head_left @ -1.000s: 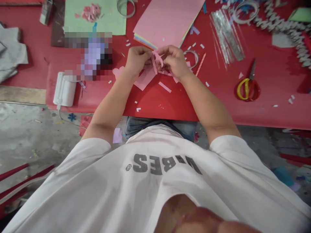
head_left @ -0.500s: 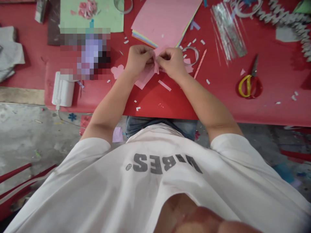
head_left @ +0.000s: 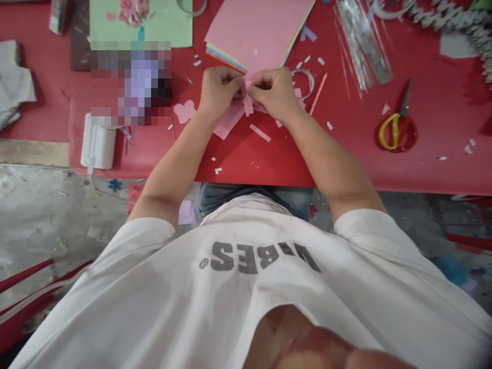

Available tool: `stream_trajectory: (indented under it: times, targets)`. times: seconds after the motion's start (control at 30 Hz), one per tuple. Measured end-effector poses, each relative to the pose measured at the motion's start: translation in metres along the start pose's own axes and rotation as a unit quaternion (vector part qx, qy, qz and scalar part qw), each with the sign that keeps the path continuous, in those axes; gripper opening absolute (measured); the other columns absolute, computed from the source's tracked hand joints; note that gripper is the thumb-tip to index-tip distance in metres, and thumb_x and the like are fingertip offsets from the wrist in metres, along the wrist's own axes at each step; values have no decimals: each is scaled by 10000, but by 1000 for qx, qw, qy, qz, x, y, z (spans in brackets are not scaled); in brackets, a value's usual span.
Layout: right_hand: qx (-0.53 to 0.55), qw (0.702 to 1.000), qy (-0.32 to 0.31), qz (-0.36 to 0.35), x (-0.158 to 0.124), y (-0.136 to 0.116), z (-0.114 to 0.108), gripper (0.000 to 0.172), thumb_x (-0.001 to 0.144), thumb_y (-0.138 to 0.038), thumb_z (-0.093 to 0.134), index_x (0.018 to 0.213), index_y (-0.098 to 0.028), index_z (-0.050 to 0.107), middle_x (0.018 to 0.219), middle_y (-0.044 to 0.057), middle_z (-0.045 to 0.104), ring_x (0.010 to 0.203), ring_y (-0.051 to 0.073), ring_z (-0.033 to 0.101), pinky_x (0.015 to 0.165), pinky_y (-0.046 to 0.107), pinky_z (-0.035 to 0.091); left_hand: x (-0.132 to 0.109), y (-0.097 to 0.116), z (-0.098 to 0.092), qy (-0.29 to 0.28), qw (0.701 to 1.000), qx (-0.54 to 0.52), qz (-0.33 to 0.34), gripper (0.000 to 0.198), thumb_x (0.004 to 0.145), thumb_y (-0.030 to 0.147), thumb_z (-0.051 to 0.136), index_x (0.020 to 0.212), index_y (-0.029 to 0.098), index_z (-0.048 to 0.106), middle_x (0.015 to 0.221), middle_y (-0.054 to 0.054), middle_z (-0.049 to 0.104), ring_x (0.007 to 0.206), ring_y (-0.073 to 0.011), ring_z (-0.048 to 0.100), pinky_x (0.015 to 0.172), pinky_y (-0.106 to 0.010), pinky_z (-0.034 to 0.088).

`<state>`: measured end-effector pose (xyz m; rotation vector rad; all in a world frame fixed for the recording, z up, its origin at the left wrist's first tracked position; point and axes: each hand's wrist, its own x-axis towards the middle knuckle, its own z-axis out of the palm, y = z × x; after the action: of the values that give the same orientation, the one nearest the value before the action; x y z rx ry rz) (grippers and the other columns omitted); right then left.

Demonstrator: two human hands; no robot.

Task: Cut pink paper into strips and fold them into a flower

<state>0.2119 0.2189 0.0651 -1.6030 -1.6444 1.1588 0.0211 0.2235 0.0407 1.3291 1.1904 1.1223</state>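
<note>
Between my two hands is a piece of pink paper (head_left: 248, 102), with narrow ends hanging down below the fingertips. My left hand (head_left: 220, 92) pinches it from the left side, and my right hand (head_left: 273, 93) pinches it from the right. The fingers partly hide its shape. Just beyond the hands lies a stack of coloured paper (head_left: 257, 36) with a pink sheet on top. Under and beside my left wrist are a flat pink paper piece (head_left: 227, 122) and a flower-like pink cutout (head_left: 185, 111). A thin pink strip (head_left: 260, 132) rests nearer to me.
Scissors (head_left: 398, 123) with yellow and red handles lie at the right. A tape roll (head_left: 305, 83) and a pink twisted stick (head_left: 318, 94) are beside my right hand. Silver tinsel strips (head_left: 361, 43) lie beyond. A white device (head_left: 98, 141) with a cable sits near the left table edge.
Both hands stay at nearly the same place, still pinching the pink paper. Its hanging ends have shifted slightly. The whole view has moved a little.
</note>
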Motion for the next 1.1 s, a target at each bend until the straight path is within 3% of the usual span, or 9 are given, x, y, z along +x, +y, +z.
stream_trajectory:
  times: [0.17, 0.37, 0.57, 0.7, 0.87, 1.1]
  targets:
    - [35, 998, -2, -43, 2, 4, 2, 391, 649, -797, 816, 622, -461, 620, 738, 46, 759, 1060, 431, 710, 653, 534, 483, -1, -3, 1, -11, 999, -10, 28, 174, 1022, 111, 610, 932, 200, 730, 786, 27, 734, 648, -109, 656, 724, -362, 677]
    - [22, 1000, -1, -18, 1, 2, 0, 356, 703, -742, 796, 644, -448, 605, 736, 41, 743, 971, 412, 682, 620, 490, 429, -1, -1, 3, -11, 1000, -16, 20, 207, 1043, 86, 613, 912, 206, 718, 792, 24, 742, 597, -97, 605, 723, -375, 691]
    - [58, 990, 12, -132, 8, 11, 2, 224, 824, -440, 730, 655, -306, 671, 699, -2, 640, 736, 178, 502, 739, 399, 371, -9, 13, 4, -13, 1000, 16, -10, 192, 1034, 147, 644, 878, 253, 686, 829, 47, 781, 671, -105, 630, 803, -372, 686]
    - [55, 989, 7, -140, 11, 15, 1, 204, 859, -372, 699, 682, -271, 683, 700, -22, 617, 733, 147, 477, 744, 380, 337, -13, 21, 5, -23, 999, 23, -19, 178, 1000, 178, 672, 867, 295, 691, 827, 81, 811, 687, -110, 636, 807, -345, 684]
    - [41, 986, 9, -162, 12, 16, -2, 200, 875, -360, 696, 694, -277, 684, 743, -24, 653, 761, 153, 472, 767, 382, 346, -9, 12, 5, -19, 1000, 11, 13, 156, 1003, 127, 621, 893, 213, 691, 784, 35, 774, 622, -94, 583, 746, -348, 680]
    - [16, 985, 17, -172, 15, 18, -2, 202, 872, -366, 727, 678, -322, 690, 718, -35, 654, 727, 170, 495, 723, 370, 372, 0, -6, 5, -15, 999, -9, 43, 139, 996, 139, 654, 920, 206, 749, 774, 30, 772, 596, -88, 633, 699, -332, 720]
